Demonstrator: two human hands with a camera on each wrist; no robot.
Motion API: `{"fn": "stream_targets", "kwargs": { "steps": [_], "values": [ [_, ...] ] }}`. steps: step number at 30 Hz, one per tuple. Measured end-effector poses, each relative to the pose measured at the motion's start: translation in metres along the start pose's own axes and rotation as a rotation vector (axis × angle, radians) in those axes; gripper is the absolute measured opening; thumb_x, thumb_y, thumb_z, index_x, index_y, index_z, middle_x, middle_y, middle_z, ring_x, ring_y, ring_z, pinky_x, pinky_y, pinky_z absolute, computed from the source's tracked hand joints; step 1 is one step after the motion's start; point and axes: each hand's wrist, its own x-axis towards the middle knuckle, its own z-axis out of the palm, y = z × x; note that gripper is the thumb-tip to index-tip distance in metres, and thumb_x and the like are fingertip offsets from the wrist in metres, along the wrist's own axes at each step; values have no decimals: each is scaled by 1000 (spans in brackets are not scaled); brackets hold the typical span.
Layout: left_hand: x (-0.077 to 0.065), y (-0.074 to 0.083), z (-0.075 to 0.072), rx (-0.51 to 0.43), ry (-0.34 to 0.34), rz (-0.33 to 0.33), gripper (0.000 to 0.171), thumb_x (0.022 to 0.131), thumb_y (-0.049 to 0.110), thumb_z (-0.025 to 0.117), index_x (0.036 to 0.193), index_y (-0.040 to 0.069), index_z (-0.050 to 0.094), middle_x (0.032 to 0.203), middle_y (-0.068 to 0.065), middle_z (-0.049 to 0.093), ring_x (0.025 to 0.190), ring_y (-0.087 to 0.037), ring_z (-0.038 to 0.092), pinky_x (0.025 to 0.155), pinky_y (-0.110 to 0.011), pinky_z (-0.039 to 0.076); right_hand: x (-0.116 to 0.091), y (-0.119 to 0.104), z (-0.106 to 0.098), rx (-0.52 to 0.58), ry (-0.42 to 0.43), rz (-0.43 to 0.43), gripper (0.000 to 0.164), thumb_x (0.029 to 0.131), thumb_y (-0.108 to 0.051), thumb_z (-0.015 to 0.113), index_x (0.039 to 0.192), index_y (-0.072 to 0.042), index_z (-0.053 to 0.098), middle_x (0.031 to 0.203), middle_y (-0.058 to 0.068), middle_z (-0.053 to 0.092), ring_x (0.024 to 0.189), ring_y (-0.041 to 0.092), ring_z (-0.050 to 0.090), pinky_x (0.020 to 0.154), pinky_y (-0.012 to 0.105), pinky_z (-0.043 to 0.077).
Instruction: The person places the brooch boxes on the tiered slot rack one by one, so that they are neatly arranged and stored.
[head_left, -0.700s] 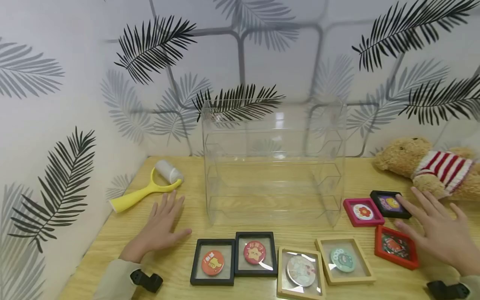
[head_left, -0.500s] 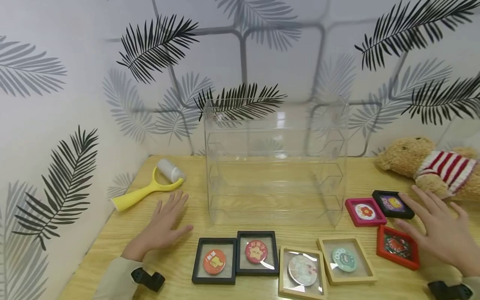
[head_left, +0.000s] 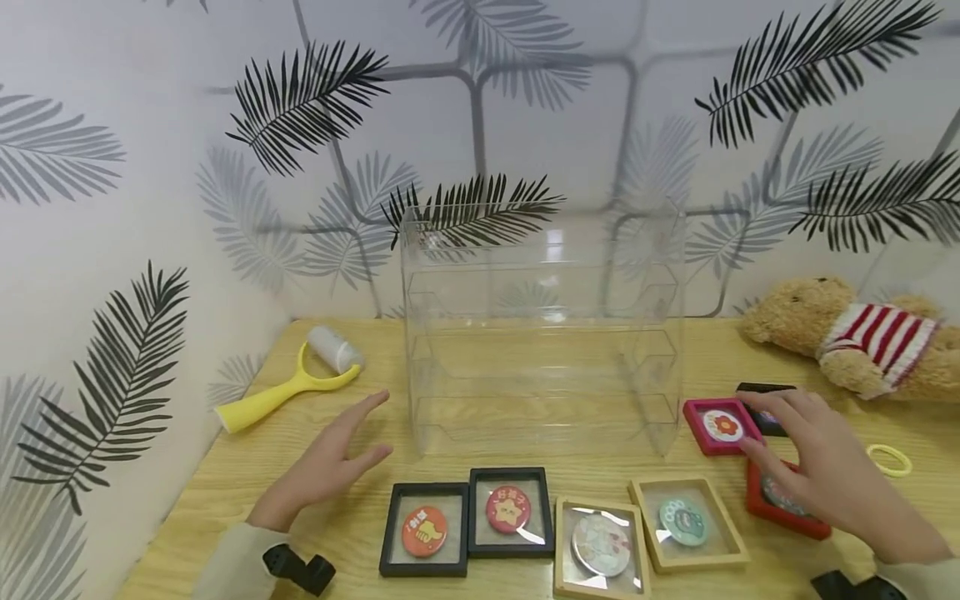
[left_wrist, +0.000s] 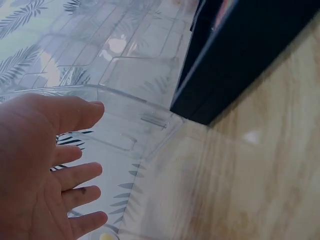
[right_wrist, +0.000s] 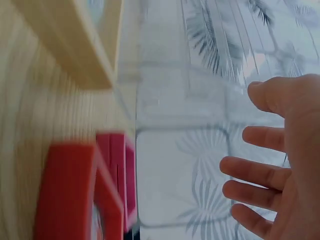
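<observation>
My left hand (head_left: pixel 318 475) is held on edge above the left of the table, thumb and fingers apart. It holds nothing; the yellow-handled lint roller (head_left: pixel 288 387) lies just beyond it. Over the right side, my right hand (head_left: pixel 836 471) hovers with its fingers loosely bent and nothing between them. Its fingertips are near a pink frame (head_left: pixel 693 417) holding a flower badge. The hand partly hides a black frame (head_left: pixel 765 387) and a red frame (head_left: pixel 795 518). In the right wrist view, the red frame (right_wrist: pixel 65 195) sits apart from the fingers.
A clear acrylic shelf rack (head_left: pixel 543 383) stands mid-table against the patterned wall. In front lie two black frames (head_left: pixel 425 569) and two wooden frames (head_left: pixel 701 565), each with a round badge. A teddy bear (head_left: pixel 798 312) and a yellow ring (head_left: pixel 888 472) are at the right.
My right hand has moved left from beside the black frame toward the pink one, uncovering the yellow ring. The left hand has turned from palm-down onto its edge.
</observation>
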Motion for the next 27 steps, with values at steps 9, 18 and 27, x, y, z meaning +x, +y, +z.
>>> {"fn": "stream_targets", "kwargs": {
  "steps": [9, 18, 27],
  "values": [
    [9, -3, 8, -75, -18, 22, 73, 89, 16, 69, 148, 1, 31, 151, -21, 36, 137, -41, 35, 105, -59, 35, 20, -48, 15, 20, -38, -167, 34, 76, -20, 79, 107, -16, 67, 105, -2, 65, 93, 18, 61, 81, 34, 44],
    [28, -7, 17, -204, -71, 20, 80, 86, 19, 73, 149, 1, 28, 153, -22, 32, 139, -41, 30, 107, -59, 33, 41, -88, 39, 182, -143, -267, 28, 81, -15, 76, 107, -18, 65, 98, -9, 63, 85, 8, 62, 70, 29, 54],
    [39, -9, 23, -269, -85, -19, 90, 80, 20, 79, 148, -3, 25, 150, -26, 32, 139, -42, 30, 109, -58, 31, 66, -139, 70, 246, -329, -316, 28, 86, -23, 71, 113, -14, 64, 99, -5, 60, 86, 7, 56, 76, 31, 51]
  ]
}}
